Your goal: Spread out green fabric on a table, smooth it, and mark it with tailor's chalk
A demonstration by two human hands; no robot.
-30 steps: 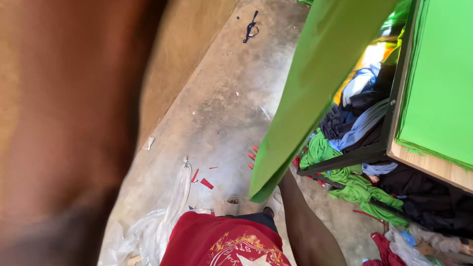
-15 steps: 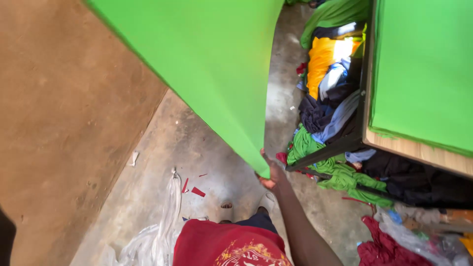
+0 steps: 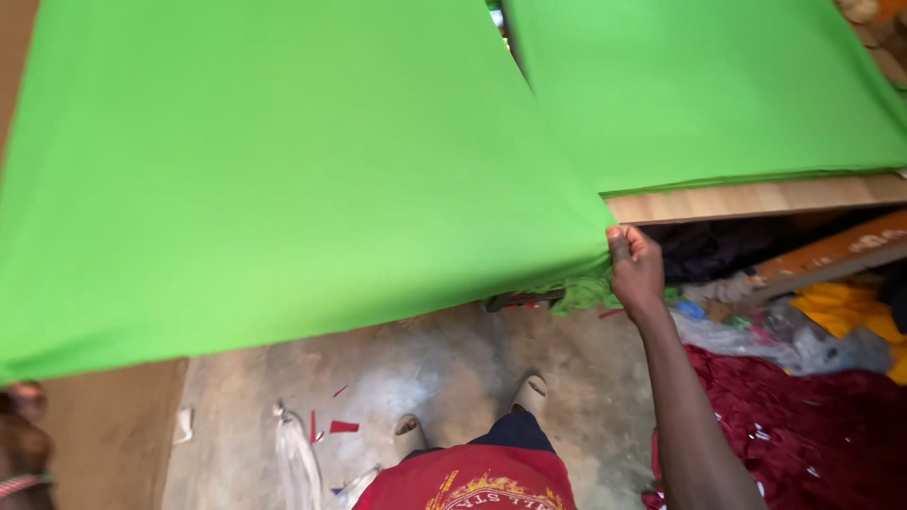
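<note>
Right hand [image 3: 635, 269] pinches the near right corner of the green cloth [image 3: 283, 179], which spreads up and left from it, long edge running left. Left hand [image 3: 24, 401] shows only at the far left edge; grip unclear. Wooden table [image 3: 756, 198] just beyond.

Stretched green cloth [image 3: 283, 170] fills the upper view, blocks everything behind it; right hand [image 3: 635, 269] pinches its lower corner. Wooden table edge [image 3: 756, 198] just right of the hand, clothes pile [image 3: 803, 321] packed under it, maroon fabric [image 3: 803, 425] beside the arm. Open room below the cloth over concrete floor [image 3: 444, 359], only small red scraps [image 3: 342, 427] there
</note>
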